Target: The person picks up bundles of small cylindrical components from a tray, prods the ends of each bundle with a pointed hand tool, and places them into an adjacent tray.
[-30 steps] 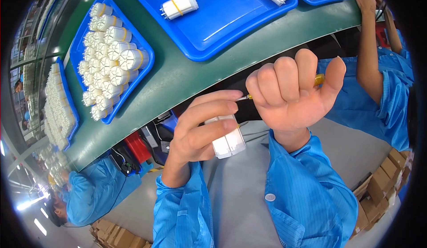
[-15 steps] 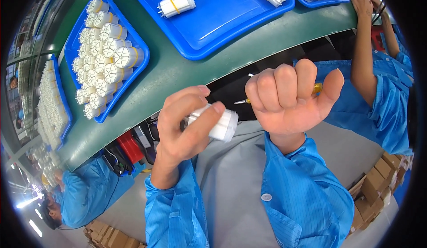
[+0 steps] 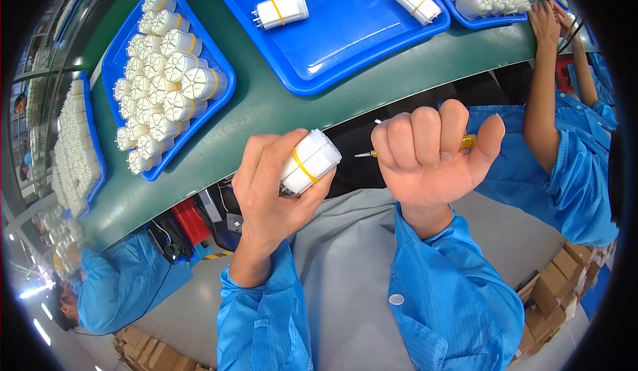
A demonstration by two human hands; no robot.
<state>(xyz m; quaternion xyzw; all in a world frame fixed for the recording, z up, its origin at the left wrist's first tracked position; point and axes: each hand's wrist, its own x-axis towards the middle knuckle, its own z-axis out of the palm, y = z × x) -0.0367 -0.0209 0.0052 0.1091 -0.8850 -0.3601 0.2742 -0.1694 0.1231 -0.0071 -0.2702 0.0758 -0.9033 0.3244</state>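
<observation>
Wrapped around a bundle of white plastic pieces (image 3: 321,153), my left hand (image 3: 260,188) has it tilted in front of me. A yellow rubber band circles the bundle, and its ribbed end points up to the right. My right hand (image 3: 432,148) is curled palm-up around a yellow-handled tool (image 3: 469,141). The tool's thin metal tip sticks out toward the bundle, without touching it; the fingers hide its middle. Both hands are over my lap, just off the bench edge.
On the green bench (image 3: 266,115), a blue tray (image 3: 309,86) carries a few bundles. A left blue tray (image 3: 229,92) is piled with similar bundles; another blue tray (image 3: 495,20) stands far right. Co-workers sit on both sides, one with a bare arm (image 3: 541,98) at the bench.
My left hand has turned the bundle, lifting it slightly, so its rubber band now shows. The right hand has shifted slightly, still around the tool. The bench view has moved a little.
</observation>
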